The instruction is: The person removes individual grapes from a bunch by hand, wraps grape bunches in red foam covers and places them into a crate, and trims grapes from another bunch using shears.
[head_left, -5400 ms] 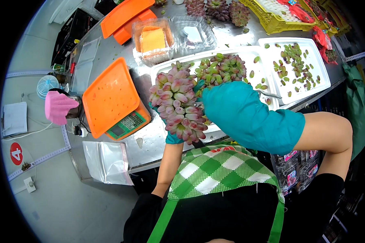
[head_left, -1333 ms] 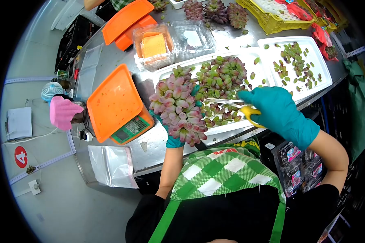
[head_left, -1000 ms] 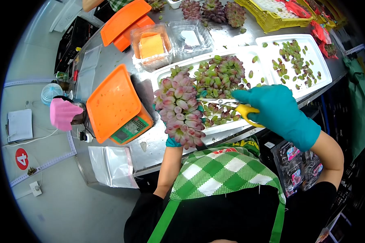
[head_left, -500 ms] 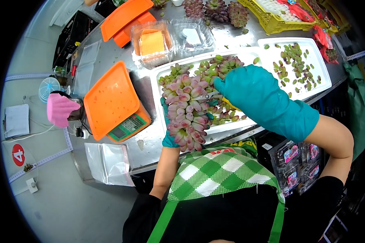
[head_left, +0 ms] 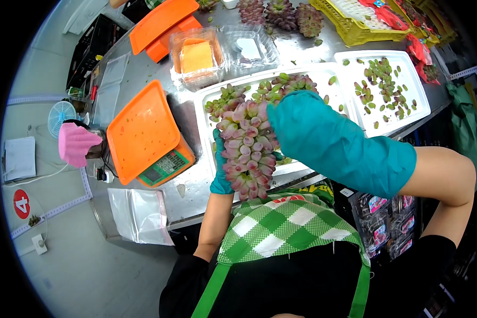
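A large pink-and-green succulent cluster hangs over the near edge of a white tray. Closed around it from the left and behind is my left hand, in a teal glove, its fingers mostly covered by leaves. My right hand, gloved alike, presses in at the cluster's upper right side. The back of this glove hides its fingers and the scissors, whose blades and yellow handle showed a moment ago. More green-and-purple succulents lie in the tray behind.
To the right, a second white tray holds many loose leaves. An orange scale stands left, with clear plastic boxes behind it. Purple rosettes and a yellow crate are at the back. Plastic bags lie on the table's front edge.
My right hand has moved left and turned over the cluster's upper right, covering the scissors. My left hand still holds the cluster in nearly the same place.
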### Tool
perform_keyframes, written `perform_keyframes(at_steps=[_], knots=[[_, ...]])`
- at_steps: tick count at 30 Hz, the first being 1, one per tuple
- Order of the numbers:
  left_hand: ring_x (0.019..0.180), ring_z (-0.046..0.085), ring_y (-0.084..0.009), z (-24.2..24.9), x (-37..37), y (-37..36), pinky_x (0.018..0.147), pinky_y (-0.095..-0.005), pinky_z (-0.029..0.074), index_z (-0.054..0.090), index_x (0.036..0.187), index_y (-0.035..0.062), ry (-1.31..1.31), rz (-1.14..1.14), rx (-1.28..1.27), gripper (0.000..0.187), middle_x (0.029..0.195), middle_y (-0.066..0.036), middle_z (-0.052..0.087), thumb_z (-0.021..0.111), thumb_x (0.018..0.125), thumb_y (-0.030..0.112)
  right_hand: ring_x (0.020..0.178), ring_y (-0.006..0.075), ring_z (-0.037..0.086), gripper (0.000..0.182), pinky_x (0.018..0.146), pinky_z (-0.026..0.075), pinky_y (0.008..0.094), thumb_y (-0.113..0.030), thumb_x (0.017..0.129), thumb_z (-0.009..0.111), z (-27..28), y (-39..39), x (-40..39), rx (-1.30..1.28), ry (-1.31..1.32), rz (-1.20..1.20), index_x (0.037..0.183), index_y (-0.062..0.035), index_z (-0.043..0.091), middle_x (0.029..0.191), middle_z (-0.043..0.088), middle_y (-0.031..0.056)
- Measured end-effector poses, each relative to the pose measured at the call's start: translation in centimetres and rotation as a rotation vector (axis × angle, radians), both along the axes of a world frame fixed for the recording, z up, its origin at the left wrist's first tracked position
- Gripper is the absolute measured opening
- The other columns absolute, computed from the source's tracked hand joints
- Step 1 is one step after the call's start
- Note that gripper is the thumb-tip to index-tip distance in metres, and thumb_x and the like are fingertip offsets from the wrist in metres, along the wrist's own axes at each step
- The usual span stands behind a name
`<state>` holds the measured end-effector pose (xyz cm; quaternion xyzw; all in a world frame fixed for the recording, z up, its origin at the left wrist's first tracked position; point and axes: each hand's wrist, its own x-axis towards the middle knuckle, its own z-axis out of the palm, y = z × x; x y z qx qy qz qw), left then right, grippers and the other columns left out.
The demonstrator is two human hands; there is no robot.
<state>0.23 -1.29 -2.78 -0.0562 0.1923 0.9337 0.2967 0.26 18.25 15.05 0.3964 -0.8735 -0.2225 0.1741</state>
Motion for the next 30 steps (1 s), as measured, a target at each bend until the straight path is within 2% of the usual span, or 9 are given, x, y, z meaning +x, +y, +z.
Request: perform_keyframes(at_steps=[5,11,20,25,30], knots=[[0.115,0.037,-0.0263,0.1,-0.1,0.4,0.096,-0.0396,0.033,0.027,0.128,0.0080,0.015,-0.011,0.024,0.045,0.129,-0.011,0.033,0.032,0.090,0.031,0.057,0.0199,0.051,0.005,0.052,0.039,0.0318,-0.012,0.062,0.056,-0.7,0.4,0.1,0.001,-0.032,0.017,0.062,-0.0065,0.056,0.061,0.051,0.0056],[0.114,0.038,-0.0260,0.8,0.0,0.8,0.096,-0.0388,0.033,0.026,0.128,0.0079,0.084,-0.076,0.092,0.044,0.129,-0.011,0.034,0.032,0.090,0.028,0.059,0.0195,0.051,0.005,0.052,0.038,0.0304,-0.012,0.061,0.057,-0.8,1.1,-0.4,-0.136,-0.106,0.060,0.061,-0.0077,0.056,0.060,0.052,0.0054],[0.114,0.038,-0.0254,1.6,0.6,1.2,0.096,-0.0375,0.034,0.026,0.128,0.0077,0.151,-0.177,0.160,0.041,0.128,-0.011,0.035,0.032,0.090,0.022,0.058,0.0216,0.054,0.007,0.051,0.041,0.0325,-0.012,0.062,0.056,-0.4,1.6,-0.6,-0.171,-0.184,0.105,0.066,-0.0063,0.056,0.060,0.053,0.0068],[0.112,0.038,-0.0238,1.9,0.9,1.3,0.095,-0.0356,0.034,0.028,0.127,0.0075,0.226,-0.152,0.093,0.039,0.125,-0.010,0.036,0.031,0.090,0.021,0.058,0.0222,0.054,0.009,0.050,0.041,0.0330,-0.013,0.065,0.055,-0.3,1.7,-0.7,-0.176,-0.198,0.120,0.070,-0.0054,0.056,0.060,0.053,0.0072],[0.112,0.038,-0.0233,1.3,0.8,1.0,0.094,-0.0351,0.035,0.029,0.126,0.0081,0.129,-0.164,0.127,0.037,0.125,-0.010,0.036,0.029,0.091,0.020,0.057,0.0228,0.054,0.011,0.049,0.042,0.0335,-0.013,0.067,0.054,-0.2,1.7,-0.8,-0.183,-0.213,0.127,0.074,-0.0044,0.055,0.060,0.052,0.0076]])
